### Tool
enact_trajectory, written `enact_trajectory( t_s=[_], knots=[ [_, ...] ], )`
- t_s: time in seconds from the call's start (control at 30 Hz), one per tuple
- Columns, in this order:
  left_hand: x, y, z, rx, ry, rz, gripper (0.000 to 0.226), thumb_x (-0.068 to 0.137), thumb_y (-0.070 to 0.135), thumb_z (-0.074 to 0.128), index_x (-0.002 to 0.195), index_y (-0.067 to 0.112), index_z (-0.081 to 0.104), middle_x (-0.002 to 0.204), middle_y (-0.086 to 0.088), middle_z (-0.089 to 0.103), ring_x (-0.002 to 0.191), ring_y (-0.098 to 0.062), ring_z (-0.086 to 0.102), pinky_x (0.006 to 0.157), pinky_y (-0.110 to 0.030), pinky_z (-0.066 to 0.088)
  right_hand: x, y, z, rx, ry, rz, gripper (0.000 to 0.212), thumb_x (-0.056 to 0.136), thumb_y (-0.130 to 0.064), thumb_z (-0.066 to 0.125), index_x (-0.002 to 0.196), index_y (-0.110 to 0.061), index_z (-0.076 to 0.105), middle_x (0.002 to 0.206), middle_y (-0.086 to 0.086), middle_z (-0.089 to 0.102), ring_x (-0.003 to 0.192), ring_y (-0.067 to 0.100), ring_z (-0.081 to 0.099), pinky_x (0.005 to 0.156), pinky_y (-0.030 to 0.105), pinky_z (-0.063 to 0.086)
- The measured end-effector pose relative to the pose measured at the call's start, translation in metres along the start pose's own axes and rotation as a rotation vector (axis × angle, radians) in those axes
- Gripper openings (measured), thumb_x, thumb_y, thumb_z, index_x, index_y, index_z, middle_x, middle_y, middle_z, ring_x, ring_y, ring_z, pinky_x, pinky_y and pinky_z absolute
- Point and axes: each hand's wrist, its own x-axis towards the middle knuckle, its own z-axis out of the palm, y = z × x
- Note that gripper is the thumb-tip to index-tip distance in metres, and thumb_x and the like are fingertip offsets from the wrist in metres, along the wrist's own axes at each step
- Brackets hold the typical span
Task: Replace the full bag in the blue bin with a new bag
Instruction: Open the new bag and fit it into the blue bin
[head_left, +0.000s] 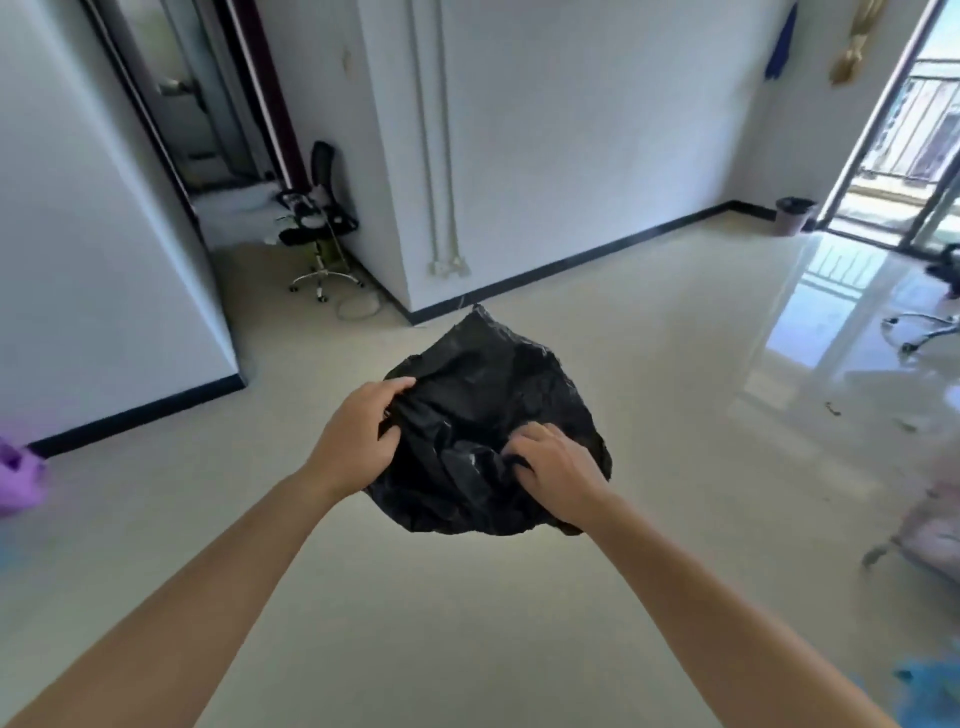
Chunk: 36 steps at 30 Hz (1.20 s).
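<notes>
Crinkled thin black plastic bag (488, 415), faintly shiny, glossy smooth tiled floor (675, 322), matt white walls (571, 130)

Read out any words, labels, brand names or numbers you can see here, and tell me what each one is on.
None: no text can be read anywhere in this view.
The black bag, gripped by the left hand and the right hand, shows no print.
The small bin by the balcony door and the office chair are too far and blurred to show any label.

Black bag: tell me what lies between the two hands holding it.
Only crumpled plastic of the black bag spans between the left hand and right hand, per the head view.
</notes>
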Motion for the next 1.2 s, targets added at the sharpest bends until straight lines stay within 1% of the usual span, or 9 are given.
enact_trajectory(
  t_s=[0.13,0.2,0.3,0.47,0.63,0.87,1.03,1.13,1.2],
  knots=[
    [-0.029,-0.08,-0.042,0.058,0.211,-0.195,0.051,0.089,0.027,0.064,0.136,0.025,0.046,0.143,-0.003,0.04,0.134,-0.019,0.036,0.111,-0.036,0.035,0.079,-0.075,0.052,0.126,-0.132,-0.036,0.024,0.093,-0.02,0.051,0.114,-0.025,0.06,0.116,-0.004,0.063,0.102,0.025,0.062,0.08,0.038,0.051],
    [-0.039,-0.109,-0.052,0.11,0.282,-0.363,0.035,0.088,0.054,0.056,0.108,0.025,0.057,0.11,0.004,0.055,0.104,-0.016,0.055,0.087,-0.035,0.051,0.112,-0.108,0.078,0.211,-0.199,-0.051,0.023,0.092,-0.02,0.052,0.113,-0.023,0.06,0.113,-0.002,0.065,0.099,0.025,0.062,0.082,0.039,0.051],
    [-0.047,-0.15,-0.058,0.06,0.106,-0.696,0.061,0.078,0.082,0.04,0.079,0.023,0.056,0.076,0.007,0.061,0.073,-0.014,0.06,0.061,-0.031,0.044,0.158,-0.151,0.12,0.354,-0.33,-0.056,0.02,0.092,-0.019,0.057,0.11,-0.022,0.064,0.104,-0.001,0.069,0.093,0.02,0.063,0.079,0.032,0.05],
    [-0.034,-0.236,-0.07,-0.256,0.127,-0.869,0.039,0.093,0.035,0.059,0.064,0.012,0.048,0.059,0.003,0.049,0.06,-0.019,0.048,0.061,-0.033,0.033,0.239,-0.208,0.188,0.577,-0.553,-0.118,0.021,0.093,-0.016,0.06,0.111,-0.019,0.068,0.101,-0.005,0.07,0.09,0.01,0.064,0.077,0.017,0.044],
    [0.003,-0.32,-0.126,-0.275,0.401,-1.05,0.019,0.096,0.014,0.044,0.095,0.019,0.062,0.092,-0.003,0.067,0.089,-0.023,0.062,0.069,-0.031,0.043,0.336,-0.249,0.242,0.74,-0.737,-0.051,0.035,0.098,-0.028,0.039,0.122,-0.03,0.065,0.12,-0.005,0.065,0.116,0.016,0.059,0.099,0.033,0.048],
    [0.023,-0.392,-0.218,-0.384,0.711,-1.215,0.032,0.09,0.007,0.038,0.09,0.021,0.066,0.096,-0.005,0.068,0.092,-0.024,0.062,0.076,-0.036,0.048,0.453,-0.314,0.298,0.024,-0.692,-0.516,0.119,0.073,-0.061,0.07,0.155,-0.028,-0.009,0.163,0.013,-0.006,0.15,0.039,-0.003,0.12,0.053,0.013],
    [0.0,-0.444,-0.257,-0.213,0.794,-1.295,0.03,0.097,0.029,0.032,0.076,0.015,0.049,0.079,-0.002,0.054,0.078,-0.022,0.052,0.068,-0.033,0.036,0.52,-0.389,0.339,0.085,-0.626,-0.569,0.072,0.091,-0.013,0.053,0.153,-0.021,0.018,0.136,0.014,0.051,0.111,0.037,0.059,0.088,0.044,0.052],
    [-0.015,-0.482,-0.278,-0.042,0.637,-1.316,0.056,0.085,0.071,0.044,0.08,0.016,0.049,0.081,0.005,0.054,0.079,-0.017,0.054,0.071,-0.034,0.042,0.555,-0.444,0.356,0.193,-0.538,-0.601,0.058,0.09,-0.002,0.051,0.142,-0.019,0.033,0.133,0.013,0.047,0.097,0.04,0.062,0.073,0.041,0.047],
    [-0.027,-0.514,-0.294,0.211,0.384,-1.372,0.077,0.064,0.084,0.058,0.109,0.022,0.052,0.108,0.006,0.054,0.103,-0.017,0.053,0.086,-0.039,0.05,0.579,-0.481,0.37,0.224,-0.482,-0.666,0.049,0.087,0.002,0.053,0.131,-0.016,0.042,0.13,0.012,0.042,0.092,0.039,0.06,0.068,0.036,0.043]
  ],
)
